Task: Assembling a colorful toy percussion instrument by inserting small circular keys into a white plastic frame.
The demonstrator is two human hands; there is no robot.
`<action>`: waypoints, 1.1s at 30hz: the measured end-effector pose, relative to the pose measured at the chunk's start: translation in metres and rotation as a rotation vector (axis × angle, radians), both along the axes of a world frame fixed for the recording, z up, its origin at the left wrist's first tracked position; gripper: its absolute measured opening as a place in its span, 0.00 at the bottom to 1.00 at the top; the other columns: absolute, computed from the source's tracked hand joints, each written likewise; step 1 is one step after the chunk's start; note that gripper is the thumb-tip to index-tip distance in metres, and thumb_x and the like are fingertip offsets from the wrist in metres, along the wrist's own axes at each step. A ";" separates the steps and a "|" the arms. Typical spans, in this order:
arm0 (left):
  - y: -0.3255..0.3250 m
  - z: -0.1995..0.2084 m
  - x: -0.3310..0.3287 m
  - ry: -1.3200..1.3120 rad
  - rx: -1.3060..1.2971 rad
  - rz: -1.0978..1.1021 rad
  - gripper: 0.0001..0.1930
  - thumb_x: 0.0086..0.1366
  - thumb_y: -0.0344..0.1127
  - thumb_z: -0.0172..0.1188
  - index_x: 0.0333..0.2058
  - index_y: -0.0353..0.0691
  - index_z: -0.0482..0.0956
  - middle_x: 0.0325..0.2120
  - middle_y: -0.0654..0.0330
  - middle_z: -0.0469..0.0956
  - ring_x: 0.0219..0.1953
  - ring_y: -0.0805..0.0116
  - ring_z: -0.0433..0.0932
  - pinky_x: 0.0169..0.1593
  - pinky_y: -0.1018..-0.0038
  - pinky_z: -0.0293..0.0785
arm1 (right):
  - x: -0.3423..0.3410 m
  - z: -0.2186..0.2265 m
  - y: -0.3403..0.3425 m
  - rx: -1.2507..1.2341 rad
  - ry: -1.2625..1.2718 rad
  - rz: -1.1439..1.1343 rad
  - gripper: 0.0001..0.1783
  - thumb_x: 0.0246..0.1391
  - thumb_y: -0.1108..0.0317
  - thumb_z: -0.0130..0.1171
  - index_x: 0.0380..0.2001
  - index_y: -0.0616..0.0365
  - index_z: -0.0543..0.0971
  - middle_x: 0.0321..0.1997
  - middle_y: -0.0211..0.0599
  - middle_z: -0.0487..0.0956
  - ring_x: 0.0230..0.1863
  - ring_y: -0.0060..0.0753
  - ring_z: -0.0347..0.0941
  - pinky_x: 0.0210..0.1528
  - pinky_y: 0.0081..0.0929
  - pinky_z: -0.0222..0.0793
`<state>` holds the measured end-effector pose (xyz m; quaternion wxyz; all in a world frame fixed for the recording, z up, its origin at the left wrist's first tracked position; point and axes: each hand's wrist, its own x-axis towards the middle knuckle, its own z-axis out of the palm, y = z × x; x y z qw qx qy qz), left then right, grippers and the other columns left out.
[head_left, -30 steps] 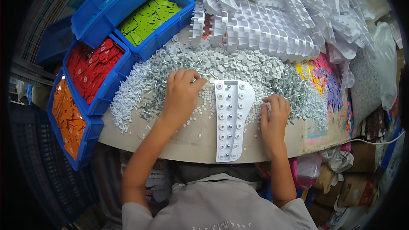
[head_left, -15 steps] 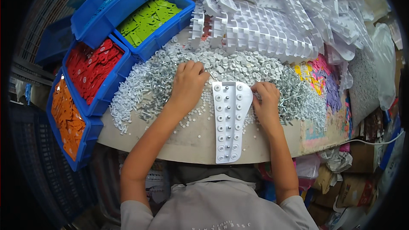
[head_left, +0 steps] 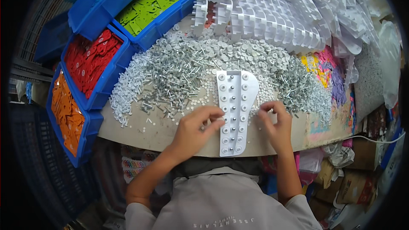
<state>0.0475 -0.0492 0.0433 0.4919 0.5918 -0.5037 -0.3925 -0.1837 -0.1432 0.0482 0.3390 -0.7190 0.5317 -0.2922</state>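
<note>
A long white plastic panel [head_left: 253, 86] lies lengthwise before me on the table. Round white washers sit along both its sides, and metal pins [head_left: 233, 108] line the groove between them. My left hand [head_left: 192, 131] is at the panel's left edge, thumb and forefinger curved but apart, their tips by a washer on that side. Whether some tiny piece lies at those tips is too small to tell. Just off the panel's right side is my right hand [head_left: 277, 127], thumb and forefinger spread, touching neither panel nor pile as far as I see.
Loose white washers [head_left: 255, 57], metal rivets [head_left: 179, 70] and small white pegs [head_left: 124, 102] heap beyond the panel. Blue bins [head_left: 97, 96] at left hold red, orange and green pieces. White plastic parts [head_left: 272, 19] stack at the back; yellow and purple pieces [head_left: 337, 86] lie right.
My left hand has come back from the heap to the panel's left edge. The right hand has drawn nearer to me, away from the panel's upper right. The panel looks slightly higher in view.
</note>
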 end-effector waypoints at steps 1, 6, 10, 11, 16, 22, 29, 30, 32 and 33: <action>0.008 -0.002 -0.006 0.120 0.077 0.020 0.07 0.61 0.25 0.69 0.39 0.37 0.86 0.33 0.59 0.84 0.34 0.67 0.80 0.39 0.73 0.75 | -0.001 0.007 0.008 0.050 -0.019 0.108 0.05 0.55 0.75 0.65 0.34 0.62 0.80 0.37 0.37 0.82 0.41 0.39 0.75 0.48 0.33 0.67; 0.027 -0.013 -0.012 -0.202 -0.147 -0.175 0.06 0.56 0.27 0.72 0.34 0.39 0.87 0.34 0.62 0.82 0.39 0.63 0.78 0.47 0.68 0.71 | -0.003 0.018 0.035 0.203 -0.056 0.365 0.04 0.54 0.76 0.66 0.33 0.61 0.81 0.38 0.35 0.81 0.43 0.37 0.74 0.49 0.33 0.67; 0.031 -0.021 -0.022 -0.258 -0.138 -0.151 0.06 0.56 0.28 0.72 0.32 0.42 0.86 0.30 0.63 0.79 0.36 0.61 0.76 0.45 0.67 0.69 | -0.002 0.010 0.044 0.222 -0.025 0.404 0.05 0.53 0.77 0.67 0.33 0.61 0.81 0.37 0.36 0.80 0.43 0.39 0.73 0.48 0.33 0.67; 0.030 -0.024 -0.024 -0.277 -0.137 -0.138 0.05 0.55 0.28 0.72 0.32 0.42 0.86 0.29 0.63 0.77 0.35 0.61 0.75 0.44 0.67 0.69 | -0.002 0.009 0.045 0.212 -0.014 0.394 0.05 0.53 0.77 0.67 0.33 0.61 0.81 0.36 0.36 0.80 0.43 0.39 0.73 0.48 0.33 0.67; 0.030 -0.027 -0.029 -0.310 -0.152 -0.115 0.06 0.56 0.29 0.72 0.32 0.41 0.85 0.29 0.62 0.78 0.34 0.60 0.75 0.41 0.66 0.69 | 0.003 0.005 0.050 0.167 0.023 0.347 0.07 0.51 0.76 0.68 0.34 0.61 0.81 0.34 0.36 0.78 0.41 0.40 0.72 0.45 0.34 0.67; 0.038 -0.034 -0.027 -0.554 -0.350 -0.109 0.08 0.57 0.32 0.71 0.35 0.42 0.83 0.32 0.64 0.77 0.35 0.62 0.75 0.39 0.66 0.70 | 0.001 -0.022 0.066 -0.307 0.104 0.338 0.12 0.43 0.79 0.72 0.34 0.59 0.81 0.34 0.37 0.76 0.39 0.44 0.71 0.42 0.36 0.67; 0.039 -0.042 -0.027 -0.452 -0.351 -0.081 0.08 0.58 0.30 0.69 0.37 0.39 0.83 0.33 0.62 0.77 0.36 0.60 0.75 0.41 0.64 0.70 | 0.000 -0.026 0.064 -0.386 0.051 0.354 0.14 0.41 0.81 0.72 0.34 0.60 0.82 0.33 0.37 0.75 0.37 0.44 0.71 0.40 0.36 0.67; 0.036 -0.042 -0.023 -0.455 -0.354 -0.079 0.08 0.58 0.30 0.69 0.37 0.39 0.83 0.33 0.62 0.77 0.36 0.60 0.75 0.41 0.64 0.70 | -0.001 -0.025 0.063 -0.368 0.038 0.368 0.14 0.42 0.82 0.71 0.34 0.60 0.82 0.33 0.38 0.75 0.37 0.44 0.71 0.40 0.37 0.68; 0.024 -0.037 -0.007 -0.700 -0.410 -0.027 0.07 0.60 0.30 0.65 0.38 0.38 0.82 0.34 0.60 0.77 0.38 0.58 0.75 0.45 0.59 0.70 | -0.004 -0.025 0.057 -0.384 -0.013 0.315 0.13 0.43 0.83 0.69 0.35 0.61 0.80 0.33 0.39 0.75 0.37 0.45 0.71 0.39 0.37 0.68; 0.017 -0.035 0.003 -0.799 -0.359 0.015 0.08 0.60 0.31 0.62 0.38 0.37 0.82 0.35 0.57 0.77 0.41 0.57 0.75 0.49 0.57 0.68 | -0.006 -0.024 0.053 -0.396 -0.062 0.263 0.13 0.45 0.84 0.67 0.35 0.61 0.79 0.33 0.40 0.75 0.37 0.46 0.71 0.39 0.37 0.68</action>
